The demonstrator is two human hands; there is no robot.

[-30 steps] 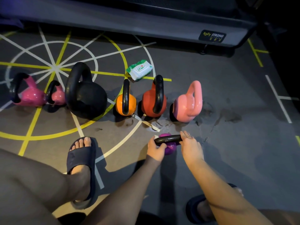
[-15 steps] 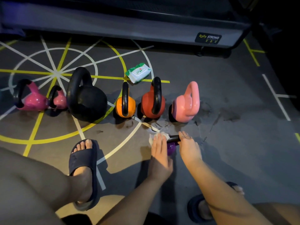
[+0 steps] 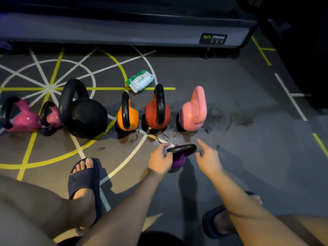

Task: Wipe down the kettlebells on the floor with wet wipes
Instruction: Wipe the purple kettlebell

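Observation:
A small purple kettlebell (image 3: 179,159) with a black handle stands on the floor in front of me. My left hand (image 3: 160,159) pinches a white wet wipe (image 3: 169,146) against the left end of its handle. My right hand (image 3: 207,158) hovers at the handle's right end with fingers spread, index finger pointing forward, holding nothing. Behind them stands a row of kettlebells: light pink (image 3: 194,112), red (image 3: 158,111), orange (image 3: 127,117), large black (image 3: 82,112) and two magenta ones (image 3: 23,118) (image 3: 52,116) at the far left.
A green and white pack of wet wipes (image 3: 140,80) lies behind the row. Wet smears (image 3: 237,119) mark the grey floor right of the pink kettlebell. My feet in dark slides (image 3: 85,181) (image 3: 213,222) stand on either side. A low bench or machine base (image 3: 124,31) runs along the back.
My left hand went from lying flat over the kettlebell to gripping the wipe at the handle's left end. My right hand let go of the handle's right end and opened.

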